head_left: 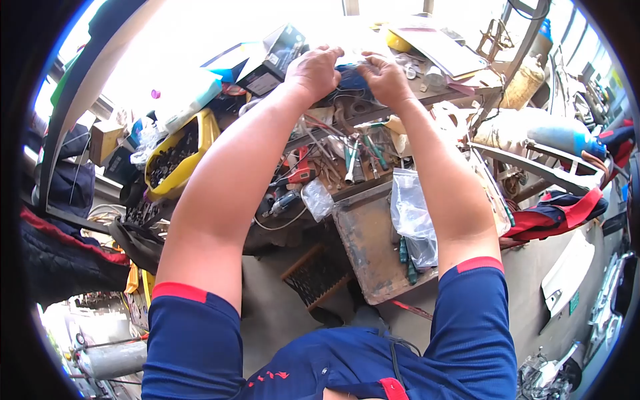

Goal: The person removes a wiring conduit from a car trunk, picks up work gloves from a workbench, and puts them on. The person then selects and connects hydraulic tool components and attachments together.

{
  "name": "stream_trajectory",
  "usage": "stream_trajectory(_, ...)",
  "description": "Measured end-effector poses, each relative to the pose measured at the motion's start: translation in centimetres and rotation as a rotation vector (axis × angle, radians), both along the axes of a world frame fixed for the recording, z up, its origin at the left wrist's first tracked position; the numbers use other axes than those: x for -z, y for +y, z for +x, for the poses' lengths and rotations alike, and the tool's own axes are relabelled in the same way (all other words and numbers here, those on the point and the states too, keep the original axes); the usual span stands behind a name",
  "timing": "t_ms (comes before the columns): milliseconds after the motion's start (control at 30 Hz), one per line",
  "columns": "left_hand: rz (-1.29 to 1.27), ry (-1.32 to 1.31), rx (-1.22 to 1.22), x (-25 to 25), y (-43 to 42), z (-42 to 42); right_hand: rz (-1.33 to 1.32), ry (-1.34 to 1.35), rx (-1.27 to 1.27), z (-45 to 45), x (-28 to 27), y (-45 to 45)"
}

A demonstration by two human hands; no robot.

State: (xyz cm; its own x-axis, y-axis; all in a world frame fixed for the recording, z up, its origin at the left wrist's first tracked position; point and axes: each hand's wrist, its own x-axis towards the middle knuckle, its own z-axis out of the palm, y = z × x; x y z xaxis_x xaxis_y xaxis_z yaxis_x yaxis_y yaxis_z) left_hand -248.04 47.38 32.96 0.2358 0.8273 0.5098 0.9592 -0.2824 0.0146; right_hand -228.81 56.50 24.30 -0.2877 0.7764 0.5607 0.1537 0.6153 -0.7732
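Note:
Both my arms reach forward over a cluttered workbench [373, 110]. My left hand [315, 72] is closed with its fingers curled; glare hides what they hold, if anything. Close by on the right, my right hand [388, 79] is closed in a pinch at the edge of some clear crinkled plastic [357, 60]. Below and between the hands lies a blue item [352, 81], its kind unclear. A dark printed box [272, 63] stands open just left of my left hand. White glare washes out the bench beyond my fingers.
Hand tools [350, 157] crowd the shelf below the bench top. A yellow bin [208, 133] of small dark parts sits left. A plastic bag [410, 207] hangs over a worn metal panel [360, 233]. Gas cylinders [527, 83] and a metal frame [560, 173] stand right.

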Motion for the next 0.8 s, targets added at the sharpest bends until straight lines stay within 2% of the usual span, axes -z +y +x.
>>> stream_trajectory(33, -0.026, 0.062, -0.016, 0.1, 0.7, 0.5, 0.039, 0.02, -0.019, -0.3, 1.4, 1.4)
stream_trajectory(67, -0.059, 0.093, -0.023, 0.1, 1.1, 0.8, 0.09, -0.103, 0.043, 0.4, -0.1, -0.2)
stream_trajectory(167, -0.124, 0.115, -0.052, 0.0, 2.2, 0.5, 0.171, -0.226, 0.115, 0.9, -0.7, -1.5)
stream_trajectory(200, -0.09, 0.083, -0.046, -0.1, 2.6, -0.2, 0.251, -0.35, 0.165, 0.9, -0.4, -1.5)
stream_trajectory(300, 0.068, 0.091, 0.002, -0.8, 3.4, -2.5, 0.28, -0.493, 0.326, 0.1, -1.2, -3.2)
stream_trajectory(400, 0.211, -0.009, 0.01, -1.9, 3.5, -4.7, 0.155, -0.595, 0.399, -1.6, -1.6, -2.4)
stream_trajectory(500, 0.216, -0.194, -0.086, -3.1, 2.0, -5.8, 0.076, -0.648, 0.403, -2.5, -2.7, -2.7)
stream_trajectory(600, 0.32, -0.276, -0.081, -4.3, 0.0, -7.3, -0.015, -0.762, 0.439, -3.4, -3.0, -3.6)
stream_trajectory(633, 0.411, -0.401, -0.069, -4.5, -1.0, -7.4, 0.006, -0.795, 0.449, -3.8, -2.7, -3.5)
stream_trajectory(667, 0.411, -0.382, -0.173, -5.6, -2.5, -7.8, -0.007, -0.81, 0.452, -4.0, -3.0, -3.9)
stream_trajectory(700, 0.287, -0.803, -0.093, -6.1, -3.8, -8.8, -0.019, -0.823, 0.454, -4.2, -3.4, -4.2)
stream_trajectory(733, 0.298, -1.031, 0.06, -6.8, -5.9, -8.5, -0.016, -0.819, 0.45, -4.4, -3.4, -4.2)
stream_trajectory(800, 0.177, -1.189, 0.06, -7.7, -11.9, -7.1, -0.045, -0.86, 0.464, -5.1, -3.4, -4.0)
